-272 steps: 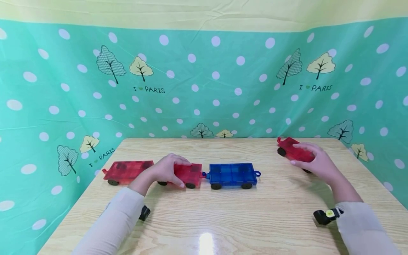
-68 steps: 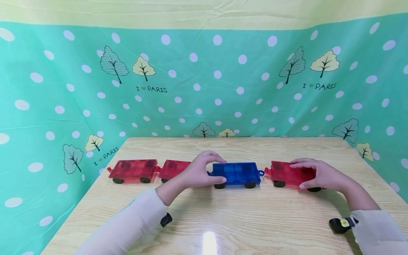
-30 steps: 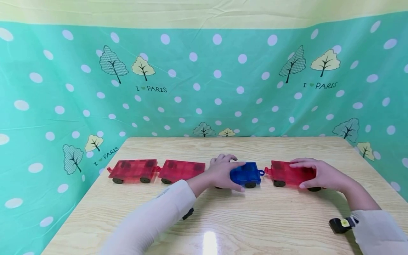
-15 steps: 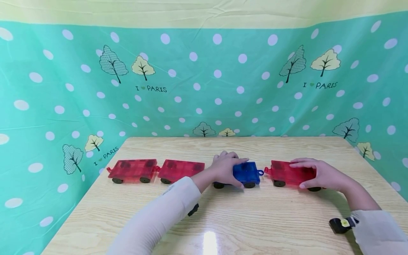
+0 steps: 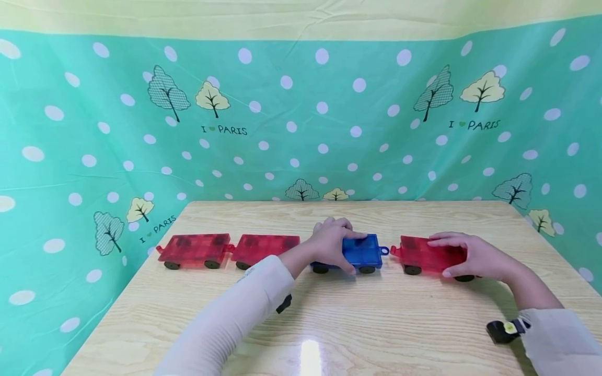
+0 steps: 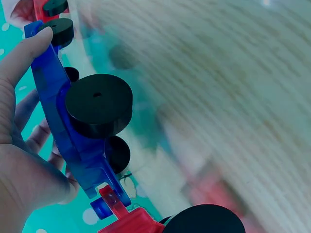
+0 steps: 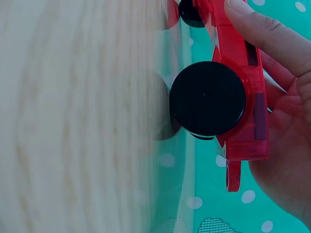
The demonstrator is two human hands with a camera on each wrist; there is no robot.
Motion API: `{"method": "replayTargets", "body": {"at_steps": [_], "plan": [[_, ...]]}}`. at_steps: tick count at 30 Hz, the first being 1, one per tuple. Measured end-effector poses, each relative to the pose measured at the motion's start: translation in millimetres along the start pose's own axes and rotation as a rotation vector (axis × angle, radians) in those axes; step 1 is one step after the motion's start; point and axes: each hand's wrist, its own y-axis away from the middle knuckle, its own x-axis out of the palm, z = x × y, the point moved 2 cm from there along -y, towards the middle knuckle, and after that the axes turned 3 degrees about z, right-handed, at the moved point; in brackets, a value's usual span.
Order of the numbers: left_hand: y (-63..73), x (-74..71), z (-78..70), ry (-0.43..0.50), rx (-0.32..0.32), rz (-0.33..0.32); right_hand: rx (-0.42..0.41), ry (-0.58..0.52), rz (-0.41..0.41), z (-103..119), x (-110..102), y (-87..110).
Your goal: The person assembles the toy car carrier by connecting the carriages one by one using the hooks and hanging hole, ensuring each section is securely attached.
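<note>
My left hand [image 5: 331,243] grips a see-through blue toy train car [image 5: 364,250] across its middle, thumb on the near side. In the head view the blue car looks slightly raised. A red hook meets its rear end in the left wrist view, joining a red train car [image 5: 265,248]. My right hand [image 5: 475,256] holds another red train car [image 5: 425,253] by its right part, thumb along the near side [image 7: 272,36]. That car's hook [image 5: 395,251] stands beside the blue car's ring [image 5: 384,250]; I cannot tell whether they are linked.
A third red train car [image 5: 195,249] stands at the left end of the row, coupled to the middle red one. The row runs across a wooden table [image 5: 376,324]. A dotted green curtain [image 5: 324,130] hangs behind and at both sides.
Earlier, my right hand brought its red car from the back right into line. My left hand shifted from the middle red car onto the blue one, which has now risen and moved slightly left.
</note>
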Motion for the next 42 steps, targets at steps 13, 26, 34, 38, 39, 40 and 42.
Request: {"method": "replayTargets", "body": {"at_steps": [13,26,34,38,39,40,42], "plan": [[-6.8,-11.6,-5.4,-0.013,0.014,0.021,0.009,0.008,-0.001,3,3,-3.4],[-16.8,-9.0,-5.5,-0.030,-0.002,0.050,0.005,0.017,0.010,7,8,-8.6],[-22.4,-7.6,-1.1,-0.050,-0.019,0.061,0.001,0.019,0.010,9,8,-10.6],[-23.4,-4.0,0.8,-0.080,-0.017,0.081,-0.010,0.035,0.006,9,8,-11.1],[-23.5,-2.8,1.4,-0.083,-0.018,0.084,-0.013,0.037,0.005,9,9,-11.3],[-23.5,-1.7,2.1,-0.081,-0.020,0.087,-0.015,0.039,0.002,9,9,-11.5],[-23.3,0.8,3.9,-0.069,-0.023,0.089,-0.022,0.035,0.002,9,9,-11.8]]}}
